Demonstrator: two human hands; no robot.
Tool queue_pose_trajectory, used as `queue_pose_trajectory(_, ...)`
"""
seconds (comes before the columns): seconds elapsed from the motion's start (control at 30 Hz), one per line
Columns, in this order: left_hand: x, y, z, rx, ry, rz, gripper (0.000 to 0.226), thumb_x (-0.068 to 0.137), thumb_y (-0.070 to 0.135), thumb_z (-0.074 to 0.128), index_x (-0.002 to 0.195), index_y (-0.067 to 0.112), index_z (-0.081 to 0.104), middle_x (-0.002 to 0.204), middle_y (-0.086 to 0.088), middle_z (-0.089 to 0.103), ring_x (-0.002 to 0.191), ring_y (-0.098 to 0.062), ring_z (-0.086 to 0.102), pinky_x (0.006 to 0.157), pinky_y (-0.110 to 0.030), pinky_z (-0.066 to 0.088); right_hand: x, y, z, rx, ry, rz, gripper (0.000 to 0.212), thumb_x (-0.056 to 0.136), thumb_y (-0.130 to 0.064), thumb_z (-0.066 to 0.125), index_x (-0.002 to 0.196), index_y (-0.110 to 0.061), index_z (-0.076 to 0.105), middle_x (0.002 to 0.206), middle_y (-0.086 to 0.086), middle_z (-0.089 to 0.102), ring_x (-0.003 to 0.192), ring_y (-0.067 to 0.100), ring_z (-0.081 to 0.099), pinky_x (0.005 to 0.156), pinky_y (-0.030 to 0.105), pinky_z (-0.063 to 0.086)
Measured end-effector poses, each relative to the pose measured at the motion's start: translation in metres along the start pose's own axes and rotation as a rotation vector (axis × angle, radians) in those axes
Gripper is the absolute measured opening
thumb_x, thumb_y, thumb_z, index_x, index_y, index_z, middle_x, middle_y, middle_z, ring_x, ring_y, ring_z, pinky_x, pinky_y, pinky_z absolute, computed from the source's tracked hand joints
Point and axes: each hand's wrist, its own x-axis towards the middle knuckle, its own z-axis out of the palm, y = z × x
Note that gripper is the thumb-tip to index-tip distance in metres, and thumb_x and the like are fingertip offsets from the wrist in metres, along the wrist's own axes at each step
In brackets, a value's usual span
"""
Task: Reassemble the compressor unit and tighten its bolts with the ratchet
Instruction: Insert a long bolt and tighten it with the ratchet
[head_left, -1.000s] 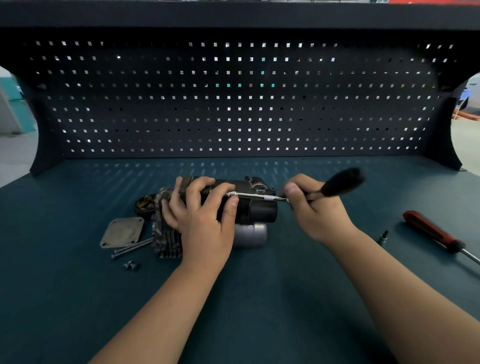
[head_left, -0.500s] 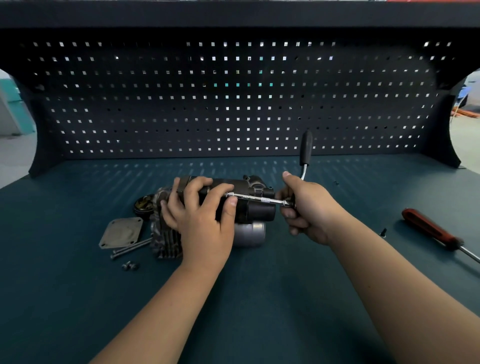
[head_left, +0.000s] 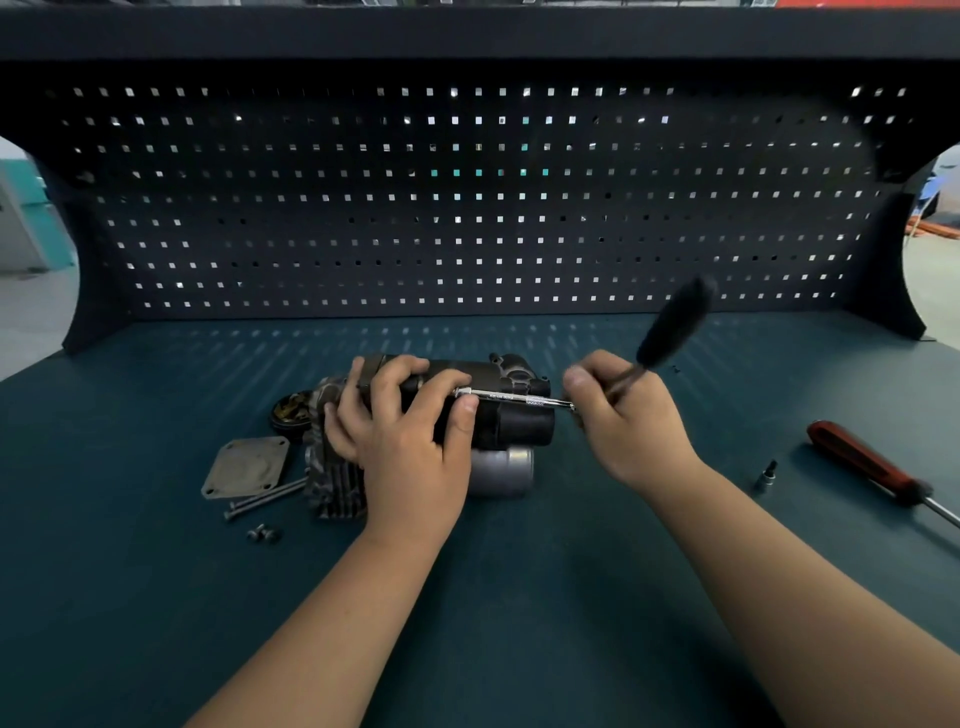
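Observation:
The dark compressor unit lies on its side in the middle of the bench, its silver cylinder toward me. My left hand is clamped over the unit's top and finned left end. My right hand grips the head of the ratchet, whose black handle, blurred, tilts up and to the right. A thin silver extension bar runs from the ratchet head leftward along the unit to my left thumb.
Left of the unit lie a grey square cover plate, two long bolts, two short screws and a round dark part. At the right are a small socket bit and a red-handled screwdriver. A pegboard stands behind.
The ratchet handle swung from low right to upright, and now tilts right again. My left hand and the compressor have stayed put.

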Motion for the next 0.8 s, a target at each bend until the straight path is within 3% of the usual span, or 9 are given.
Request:
queue_pose_trajectory(0.03,0.0,0.0,0.0,-0.002,0.001,-0.002,0.032,0.089,0.043,0.047,0.098,0.024,0.072,0.12,-0.002,0.057,0.13,-0.043,0.033,0.104,-0.064,0.019,-0.001,0.003,-0.002,-0.047,0.002,-0.115,0.024,0.087,-0.042,0.05,0.067,-0.029,0.051,0.057,-0.012,0.047,0.056,0.002,0.046,0.054,0.015,0.035)
queue_pose_trajectory(0.13,0.0,0.001,-0.001,-0.006,-0.003,-0.006,0.033,0.089,0.043,0.047,0.099,0.024,0.072,0.121,-0.002,0.056,0.131,-0.042,0.032,0.105,-0.063,0.017,-0.002,0.01,-0.009,-0.177,-0.021,-0.404,0.032,0.089,-0.041,0.05,0.082,-0.013,0.063,0.074,-0.019,0.049,0.067,0.002,0.046,0.061,0.015,0.036)
queue_pose_trajectory(0.23,0.0,0.001,-0.001,-0.017,-0.004,-0.007,0.032,0.089,0.042,0.047,0.099,0.024,0.072,0.121,-0.002,0.056,0.13,-0.042,0.032,0.104,-0.065,0.018,-0.002,0.011,-0.01,-0.227,-0.003,-0.473,0.032,0.091,-0.039,0.05,0.084,-0.011,0.063,0.079,-0.016,0.05,0.068,0.001,0.045,0.061,0.015,0.035)
queue_pose_trajectory(0.33,0.0,0.0,-0.001,-0.02,-0.006,-0.006,0.032,0.089,0.042,0.047,0.1,0.025,0.071,0.121,-0.001,0.055,0.13,-0.042,0.031,0.103,-0.067,0.019,-0.003,0.007,-0.008,-0.165,-0.021,-0.381,0.031,0.089,-0.041,0.047,0.082,-0.016,0.062,0.074,-0.022,0.05,0.068,0.001,0.049,0.062,0.011,0.036)
queue_pose_trajectory(0.43,0.0,-0.001,0.0,-0.016,-0.01,-0.009,0.032,0.089,0.043,0.047,0.101,0.025,0.071,0.122,0.0,0.055,0.132,-0.041,0.03,0.103,-0.067,0.018,-0.002,0.0,-0.005,-0.032,-0.03,-0.192,0.025,0.085,-0.049,0.04,0.072,-0.031,0.052,0.061,-0.017,0.049,0.063,0.0,0.05,0.059,0.013,0.037)
queue_pose_trajectory(0.57,-0.001,-0.002,0.002,-0.008,-0.001,0.002,0.032,0.089,0.043,0.047,0.103,0.025,0.07,0.123,0.0,0.054,0.132,-0.04,0.029,0.105,-0.064,0.016,0.006,-0.013,-0.004,0.085,-0.094,0.115,0.047,0.091,-0.051,0.037,0.065,-0.017,0.056,0.052,-0.005,0.044,0.05,0.012,0.044,0.055,0.034,0.041)
queue_pose_trajectory(0.8,-0.001,-0.004,0.003,-0.01,0.0,0.007,0.033,0.089,0.043,0.047,0.11,0.027,0.067,0.125,0.004,0.049,0.133,-0.038,0.026,0.106,-0.064,0.014,0.017,-0.023,-0.012,0.091,-0.159,0.24,0.051,0.097,-0.049,0.037,0.062,-0.018,0.058,0.05,0.001,0.044,0.041,0.016,0.045,0.045,0.028,0.042)
